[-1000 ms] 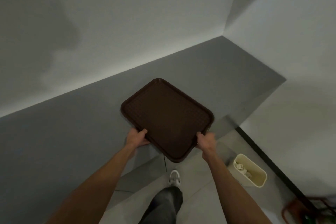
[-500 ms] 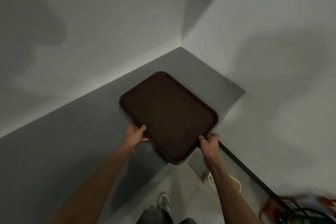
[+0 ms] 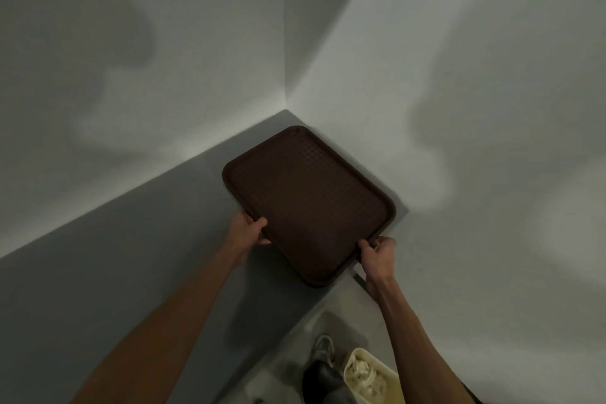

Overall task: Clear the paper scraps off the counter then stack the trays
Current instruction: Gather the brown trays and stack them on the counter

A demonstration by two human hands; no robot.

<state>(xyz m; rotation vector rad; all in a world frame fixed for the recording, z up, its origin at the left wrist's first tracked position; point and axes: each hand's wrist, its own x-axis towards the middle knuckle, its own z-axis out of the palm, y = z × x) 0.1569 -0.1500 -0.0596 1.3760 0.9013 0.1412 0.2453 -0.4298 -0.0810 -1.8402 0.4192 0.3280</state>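
The tray [image 3: 308, 207], dark brown with a textured face, sits at frame centre over the corner of the grey bench [image 3: 131, 256], far corner near the wall junction, near corner overhanging the bench edge. Contact with the bench cannot be determined. The left hand [image 3: 246, 233] grips the tray's left rim, thumb on top, fingers beneath. The right hand [image 3: 377, 252] grips the lower-right rim, fingers curled over it. At the bottom of the frame, right of centre, a cream bin [image 3: 390, 377] on the floor holds paper scraps [image 3: 360, 371], beside a shoe [image 3: 323, 348].
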